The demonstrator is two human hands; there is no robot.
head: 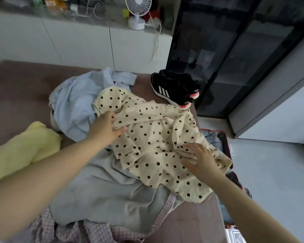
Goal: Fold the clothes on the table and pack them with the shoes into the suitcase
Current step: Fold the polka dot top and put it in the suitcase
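I am pinching a fold at the left edge of the cream polka-dot garment point(156, 137) with my left hand point(106, 127), my right hand point(200, 159) is pressing flat, fingers spread, on its right side, black shoes point(174, 88) are sitting just behind it on the tabletop point(16, 85), the suitcase point(225, 142) is showing just past its right edge

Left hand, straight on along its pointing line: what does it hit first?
The left hand is gripping the polka-dot garment; past that cloth, likely the black sneakers, though depth is unclear.
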